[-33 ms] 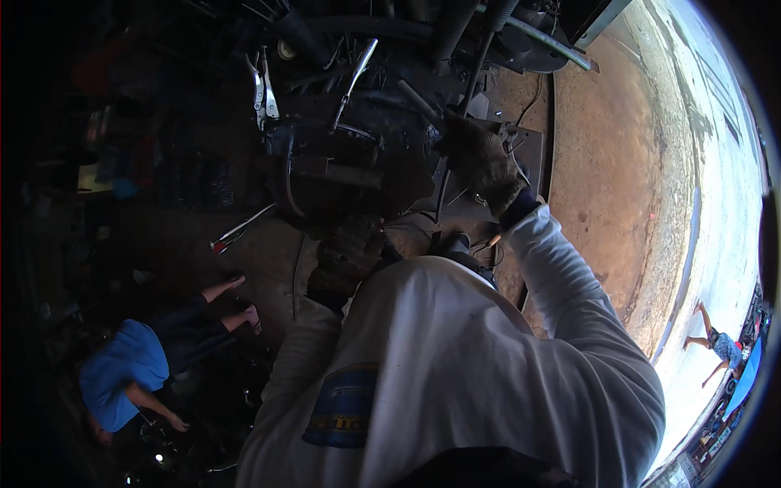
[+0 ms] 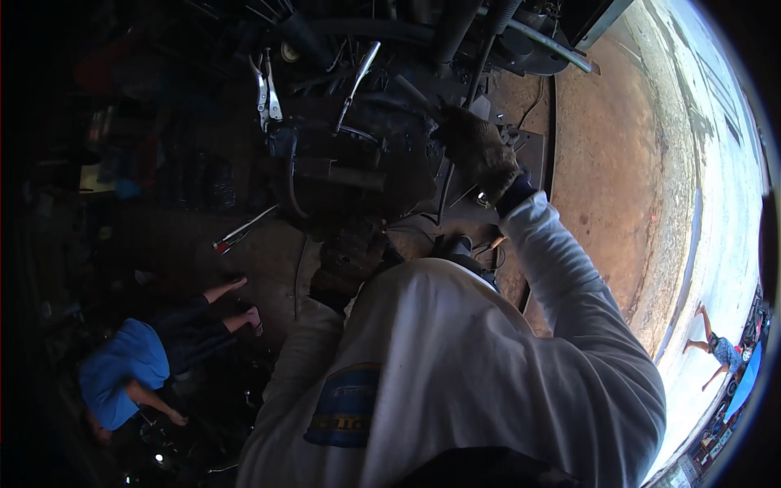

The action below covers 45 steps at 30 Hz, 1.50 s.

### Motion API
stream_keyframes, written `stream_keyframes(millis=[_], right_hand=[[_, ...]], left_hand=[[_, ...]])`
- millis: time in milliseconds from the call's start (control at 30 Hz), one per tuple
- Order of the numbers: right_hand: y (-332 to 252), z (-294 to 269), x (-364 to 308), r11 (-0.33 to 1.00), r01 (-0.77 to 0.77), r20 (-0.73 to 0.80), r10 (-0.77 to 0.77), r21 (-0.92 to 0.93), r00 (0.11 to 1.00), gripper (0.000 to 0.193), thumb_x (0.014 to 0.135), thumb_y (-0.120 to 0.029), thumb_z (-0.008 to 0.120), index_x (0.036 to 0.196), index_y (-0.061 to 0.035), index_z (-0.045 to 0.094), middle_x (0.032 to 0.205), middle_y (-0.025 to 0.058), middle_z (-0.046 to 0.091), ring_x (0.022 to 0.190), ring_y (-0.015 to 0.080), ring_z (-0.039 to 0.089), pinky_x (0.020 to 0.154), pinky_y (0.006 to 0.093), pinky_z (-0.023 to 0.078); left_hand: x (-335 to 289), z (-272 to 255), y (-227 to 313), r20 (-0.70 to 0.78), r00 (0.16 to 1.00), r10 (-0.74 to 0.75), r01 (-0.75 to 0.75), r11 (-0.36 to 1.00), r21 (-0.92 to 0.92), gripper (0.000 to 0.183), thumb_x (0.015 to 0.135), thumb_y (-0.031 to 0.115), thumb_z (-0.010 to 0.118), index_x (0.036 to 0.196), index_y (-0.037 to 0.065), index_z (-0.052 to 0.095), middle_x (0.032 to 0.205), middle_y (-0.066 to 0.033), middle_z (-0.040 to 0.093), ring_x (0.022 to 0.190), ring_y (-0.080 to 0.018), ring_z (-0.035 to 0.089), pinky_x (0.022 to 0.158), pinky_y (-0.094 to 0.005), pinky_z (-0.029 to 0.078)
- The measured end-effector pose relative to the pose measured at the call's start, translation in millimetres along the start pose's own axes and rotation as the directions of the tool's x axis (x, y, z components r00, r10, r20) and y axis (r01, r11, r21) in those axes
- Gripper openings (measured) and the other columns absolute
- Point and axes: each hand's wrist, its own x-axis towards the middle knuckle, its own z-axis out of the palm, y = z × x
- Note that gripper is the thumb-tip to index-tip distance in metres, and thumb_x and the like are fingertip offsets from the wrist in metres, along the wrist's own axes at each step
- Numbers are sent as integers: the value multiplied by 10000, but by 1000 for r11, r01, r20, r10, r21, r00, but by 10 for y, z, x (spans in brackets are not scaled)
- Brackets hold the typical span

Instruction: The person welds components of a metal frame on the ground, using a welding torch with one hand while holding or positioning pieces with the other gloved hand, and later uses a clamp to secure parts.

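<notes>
My right hand (image 2: pixel 482 154), in a brown work glove, is closed at the end of a dark grey bar-like handle (image 2: pixel 416 92) beside the cluttered bench. What lies on the handle's far side is hidden by the glove. Close to my chest, my left hand (image 2: pixel 354 254) is also gloved, its fingers curled. Deep shadow hides what they hold, if anything. In front of it lies a dark metal piece with a curved rod (image 2: pixel 291 183) along its left side. Silver locking pliers (image 2: pixel 267 91) are at its far left corner, and a second long silver tool (image 2: pixel 358 85) stands to their right.
A dark hose (image 2: pixel 476 73) runs down near my right hand. Thin rods with a red end (image 2: pixel 244 229) lie at left. A person in a blue shirt (image 2: pixel 126 370) is low at left; another person (image 2: pixel 722 348) is outside at far right. Brown ground (image 2: pixel 602 187) stretches right.
The view has shifted very slightly. My right hand has tilted a little, still on the handle. My left hand stays near my chest.
</notes>
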Motion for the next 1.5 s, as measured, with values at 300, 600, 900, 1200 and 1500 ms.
stream_keyframes(millis=[300, 600, 900, 1200, 1500], right_hand=[[463, 442, 1267, 579, 205, 146, -148, -789, 978, 390, 946, -297, 606, 1282, -101, 592, 1151, 204, 680, 1053, 375, 669, 912, 462, 545], [23, 462, 1163, 735, -5, 98, 97, -678, 990, 397, 944, -358, 586, 1273, -136, 596, 1173, 208, 681, 1105, 394, 659, 918, 488, 543], [69, 490, 1331, 697, -58, -25, 58, -715, 998, 344, 940, -371, 577, 1206, -162, 639, 1127, 182, 701, 1061, 392, 674, 871, 486, 557], [140, 548, 1246, 643, 122, 97, -74, -756, 993, 324, 942, -335, 611, 1184, -123, 653, 1138, 143, 699, 1054, 357, 671, 854, 446, 551], [95, 535, 1137, 630, -9, 33, 55, -777, 998, 310, 869, -205, 620, 1146, -70, 654, 1139, 194, 691, 1107, 421, 621, 887, 509, 517]], left_hand=[[-22, 56, 23, -307, 950, 54, -75, 996, -55, 342, 907, 241, 661, 1211, 84, 659, 1138, -115, 687, 1022, -286, 676, 878, -427, 554], [-539, -145, -321, -219, 967, -132, 44, 929, -367, 318, 830, 199, 714, 1128, 97, 678, 1064, -106, 697, 954, -292, 677, 809, -414, 540], [-824, -149, -837, 45, 989, -140, 146, 963, -225, 442, 852, 253, 651, 1223, 12, 633, 1026, -128, 662, 936, -303, 648, 801, -431, 530], [-1382, 242, -1538, 100, 961, -258, 275, 925, -263, 396, 859, 232, 643, 1194, 21, 657, 1036, -131, 664, 962, -290, 647, 816, -432, 534], [-1821, 661, -2360, -99, 964, -248, 232, 961, -150, 292, 865, 212, 644, 1110, 54, 666, 983, -103, 674, 937, -278, 654, 794, -429, 541]])
